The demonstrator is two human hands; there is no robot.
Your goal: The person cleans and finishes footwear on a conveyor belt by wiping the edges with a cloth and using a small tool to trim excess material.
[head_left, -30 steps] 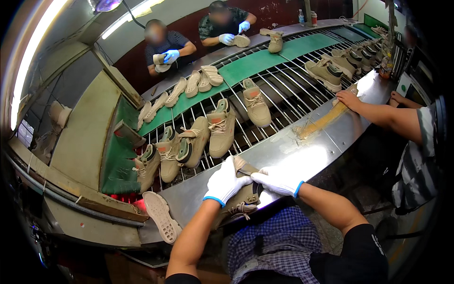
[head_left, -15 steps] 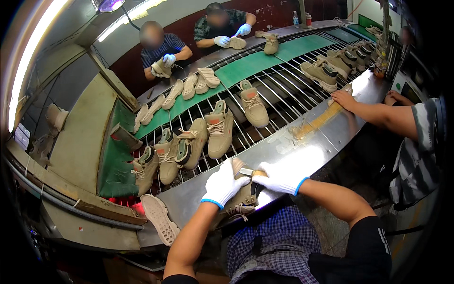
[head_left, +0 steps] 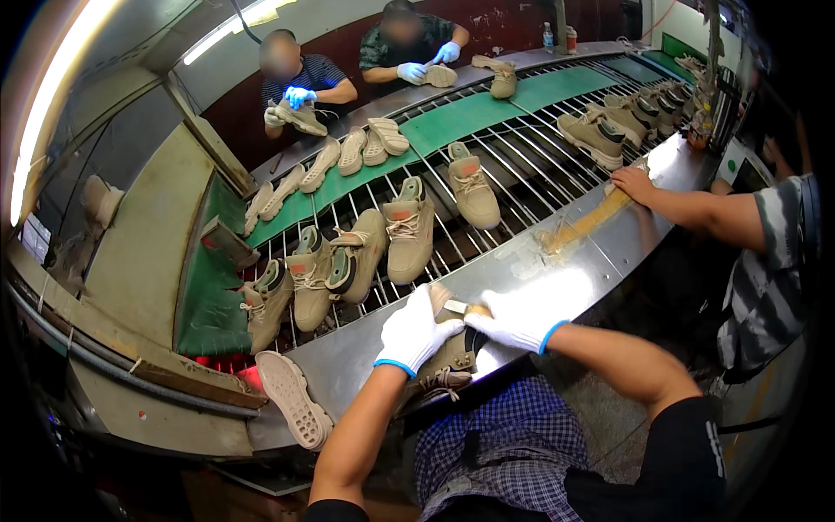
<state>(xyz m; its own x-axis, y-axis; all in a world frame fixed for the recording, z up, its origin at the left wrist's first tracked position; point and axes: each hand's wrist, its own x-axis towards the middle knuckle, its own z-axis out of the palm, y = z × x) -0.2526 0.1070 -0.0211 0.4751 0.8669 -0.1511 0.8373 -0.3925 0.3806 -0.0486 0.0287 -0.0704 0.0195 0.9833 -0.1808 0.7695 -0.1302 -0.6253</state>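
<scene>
A tan lace-up shoe [head_left: 454, 355] lies on its side at the table's near edge, partly hidden by both hands. My left hand [head_left: 416, 331], in a white knit glove with a blue cuff, is closed around the shoe's toe end. In my right hand [head_left: 515, 324], gloved the same way, is a small tool [head_left: 456, 306] with a flat pale end and a tan handle part. The pale end lies close against the shoe near my left fingers; whether it touches is unclear. Left of my forearm lies a loose beige sole [head_left: 293, 398].
Several tan shoes [head_left: 409, 233] stand on the metal roller rack [head_left: 531, 170] beyond the steel ledge [head_left: 522, 291]. Soles [head_left: 320, 167] rest on a green strip [head_left: 452, 113]. Two gloved co-workers handle shoe parts across the rack. At right, another person's bare hand [head_left: 635, 184] touches the ledge.
My hands stay on the shoe, with the tool shifted slightly. Across the rack, the left co-worker has turned the shoe to lie flatter. The whole view has tilted a little.
</scene>
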